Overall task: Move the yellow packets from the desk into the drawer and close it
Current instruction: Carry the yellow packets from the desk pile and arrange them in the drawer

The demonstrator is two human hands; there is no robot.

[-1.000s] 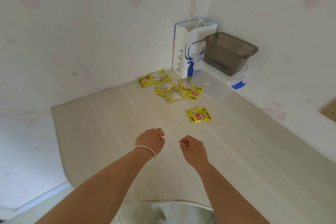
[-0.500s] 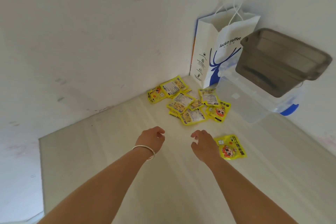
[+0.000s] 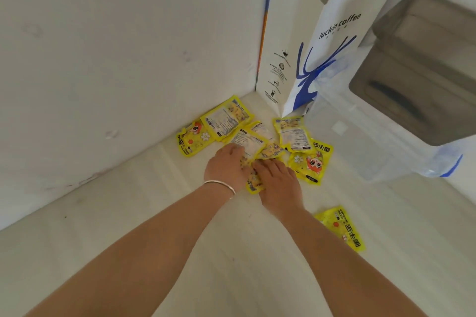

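Where the pale wooden bench point(image 3: 154, 239) meets the two white walls, a loose pile of yellow packets point(image 3: 257, 141) lies in the corner, some face up with a cartoon print, others showing their white label backs, several overlapping. Both hands reach into the near edge of that pile. The left hand point(image 3: 226, 166), with a silver bangle point(image 3: 220, 186) on its wrist, lies palm down with its fingers on a label-side packet; its grip looks fairly flat, and whether the fingertips pinch anything cannot be told. The right hand point(image 3: 279, 183) sits just beside it, touching it, fingers resting on a packet whose edge shows between the two hands; whether this grip is closed round the packet cannot be told either. One single packet point(image 3: 340, 226) lies apart from the pile, near the right forearm. Behind the pile stands a white paper bag point(image 3: 316, 33) with a blue deer print and the words luckin coffee, upright in the corner. Just to its right sits a clear plastic box point(image 3: 373, 141) with a blue latch, and a smoky grey tub point(image 3: 422, 72) rests tilted on top of it. No drawer appears in the head view
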